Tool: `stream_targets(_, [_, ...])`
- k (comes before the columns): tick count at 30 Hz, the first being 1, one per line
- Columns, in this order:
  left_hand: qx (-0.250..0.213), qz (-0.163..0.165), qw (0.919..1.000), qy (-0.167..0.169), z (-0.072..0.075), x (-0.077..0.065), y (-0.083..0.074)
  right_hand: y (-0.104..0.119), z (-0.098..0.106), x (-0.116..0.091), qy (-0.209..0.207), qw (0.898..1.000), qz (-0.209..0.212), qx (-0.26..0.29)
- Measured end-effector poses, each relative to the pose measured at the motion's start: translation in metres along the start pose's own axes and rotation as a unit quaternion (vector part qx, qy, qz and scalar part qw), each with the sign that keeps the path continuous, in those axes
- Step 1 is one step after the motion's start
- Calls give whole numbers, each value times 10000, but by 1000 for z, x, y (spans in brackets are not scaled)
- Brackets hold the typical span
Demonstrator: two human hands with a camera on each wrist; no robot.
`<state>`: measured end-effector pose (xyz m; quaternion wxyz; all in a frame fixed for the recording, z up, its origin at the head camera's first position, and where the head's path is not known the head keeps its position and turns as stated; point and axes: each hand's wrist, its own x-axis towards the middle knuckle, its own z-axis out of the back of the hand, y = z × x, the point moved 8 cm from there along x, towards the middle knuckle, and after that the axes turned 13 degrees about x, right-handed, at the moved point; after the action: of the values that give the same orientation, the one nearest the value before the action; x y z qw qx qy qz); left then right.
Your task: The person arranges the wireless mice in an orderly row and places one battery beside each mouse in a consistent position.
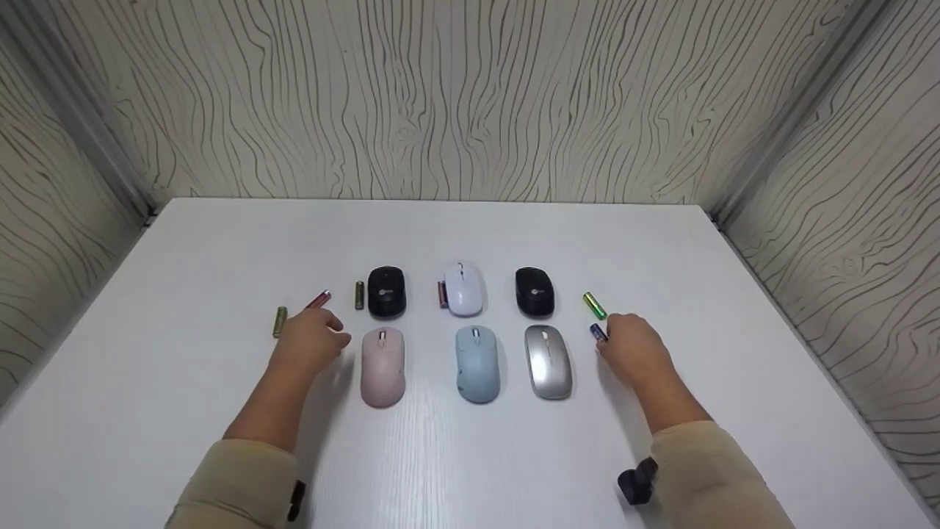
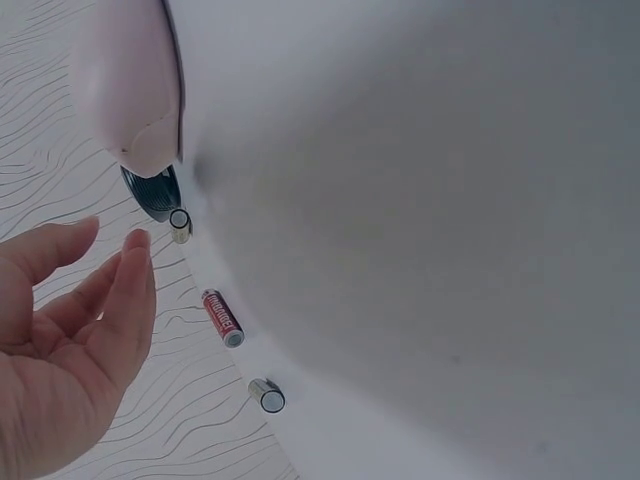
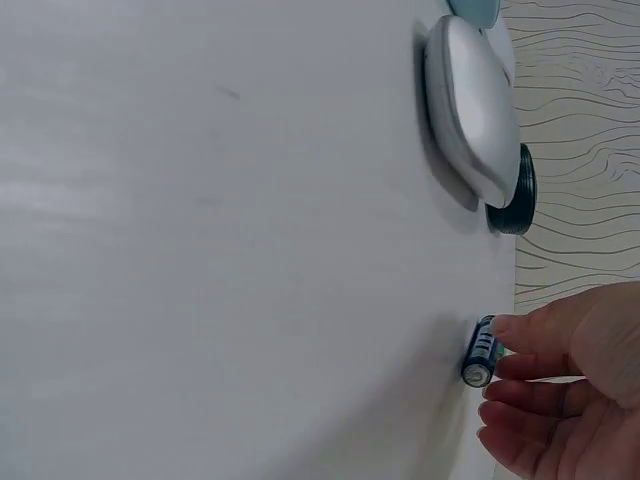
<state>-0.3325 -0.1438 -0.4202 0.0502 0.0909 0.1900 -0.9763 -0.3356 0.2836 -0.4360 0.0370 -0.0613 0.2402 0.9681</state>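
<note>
Your left hand (image 1: pixel 305 341), fingers loose and empty, has a red battery (image 1: pixel 319 299) at 1 o'clock, your right hand (image 1: pixel 637 349) a blue battery (image 1: pixel 598 333) at 10 o'clock, its grip impossible to tell.

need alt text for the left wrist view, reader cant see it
A person's left grip, holding nothing, is near three batteries on a white table, the middle one red. A pink mouse sits at the upper left, partly hiding a dark mouse, with a wavy-lined wall behind.
</note>
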Motion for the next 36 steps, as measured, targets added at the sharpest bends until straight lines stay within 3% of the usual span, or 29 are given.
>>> stream_targets(10, [-57,102,9999,34,-7,-2,1,-1,-10,3,-213,9995,102,-186])
stream_targets(22, [-622,296,9972,288,-26,-9,-7,4,-14,4,-250,9995,62,-180])
stream_targets(36, [-432,378,9976,394,-35,-14,-16,7,-14,9,-431,9978,354,-366])
